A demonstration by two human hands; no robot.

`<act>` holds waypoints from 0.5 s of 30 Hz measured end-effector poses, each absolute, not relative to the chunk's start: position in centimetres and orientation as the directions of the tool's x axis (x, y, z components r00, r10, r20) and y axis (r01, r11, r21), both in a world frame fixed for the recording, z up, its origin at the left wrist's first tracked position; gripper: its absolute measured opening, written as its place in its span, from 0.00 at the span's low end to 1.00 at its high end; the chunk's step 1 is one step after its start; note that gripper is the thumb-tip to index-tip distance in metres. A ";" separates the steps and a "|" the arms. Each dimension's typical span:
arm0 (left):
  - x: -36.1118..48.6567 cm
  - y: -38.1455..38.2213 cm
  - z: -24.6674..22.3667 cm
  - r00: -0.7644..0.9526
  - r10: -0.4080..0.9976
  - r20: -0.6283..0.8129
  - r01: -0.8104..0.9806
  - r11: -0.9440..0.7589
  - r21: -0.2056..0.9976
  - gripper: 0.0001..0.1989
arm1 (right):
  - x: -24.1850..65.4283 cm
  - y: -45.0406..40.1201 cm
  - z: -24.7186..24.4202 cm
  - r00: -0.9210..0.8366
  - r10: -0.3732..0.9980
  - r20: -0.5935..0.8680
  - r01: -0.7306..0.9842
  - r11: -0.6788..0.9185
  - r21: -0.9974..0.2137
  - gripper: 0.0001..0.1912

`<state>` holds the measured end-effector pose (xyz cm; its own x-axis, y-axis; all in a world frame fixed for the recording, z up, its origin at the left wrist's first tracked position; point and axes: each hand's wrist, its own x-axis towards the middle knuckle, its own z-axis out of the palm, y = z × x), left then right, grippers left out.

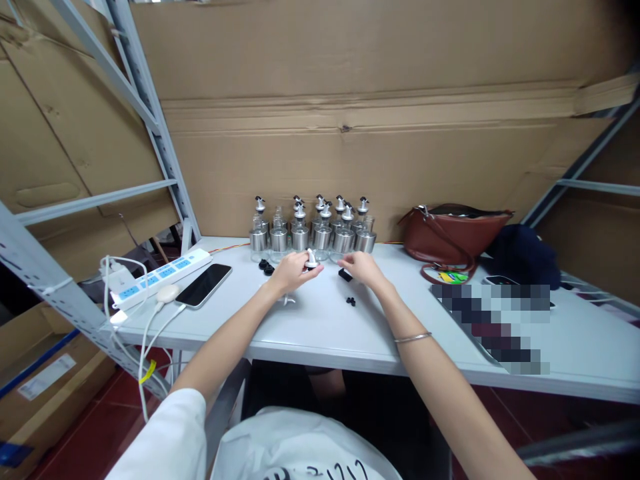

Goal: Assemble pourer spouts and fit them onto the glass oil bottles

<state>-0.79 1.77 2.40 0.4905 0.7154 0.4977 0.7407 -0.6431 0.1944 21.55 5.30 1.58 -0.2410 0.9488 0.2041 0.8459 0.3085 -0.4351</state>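
Note:
My left hand [291, 273] is closed on a white pour spout [311, 259], held upright between thumb and fingers above the table. My right hand [369, 269] has its fingers drawn together just above small black parts [345, 275]; whether anything is pinched in them cannot be made out. Nearer me lies a little cluster of black pieces [351, 302]. Behind the hands stand several glass bottles with steel bands [300, 239], most topped with spouts, some bare-necked. Black caps [265, 267] lie left of my left hand, and white pieces [285, 300] show partly behind that forearm.
On the left are a power strip [167, 275] and a phone [205, 285] with white cables. A brown leather bag [453, 233], a dark cap [525, 257] and another phone [500, 281] are at the right. Cardboard [300, 153] walls the back; metal shelf posts [150, 120] stand at the sides.

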 end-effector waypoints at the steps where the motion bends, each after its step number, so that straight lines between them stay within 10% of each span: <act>1: -0.7 1.7 2.4 0.501 0.726 0.471 0.740 -0.642 0.202 0.14 | 21.3 5.2 1.7 -0.259 0.939 0.227 0.814 0.339 -0.472 0.16; 15: 0.1 1.4 2.4 0.584 0.736 0.341 0.716 -0.666 0.210 0.15 | 18.6 3.3 2.2 -0.398 0.843 0.361 0.394 0.513 -0.763 0.16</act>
<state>0.08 1.41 2.41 0.5844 0.7363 0.3411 0.7162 -0.6656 0.2097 18.59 3.32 2.16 -0.3984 0.8432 0.3609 0.3940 0.5127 -0.7628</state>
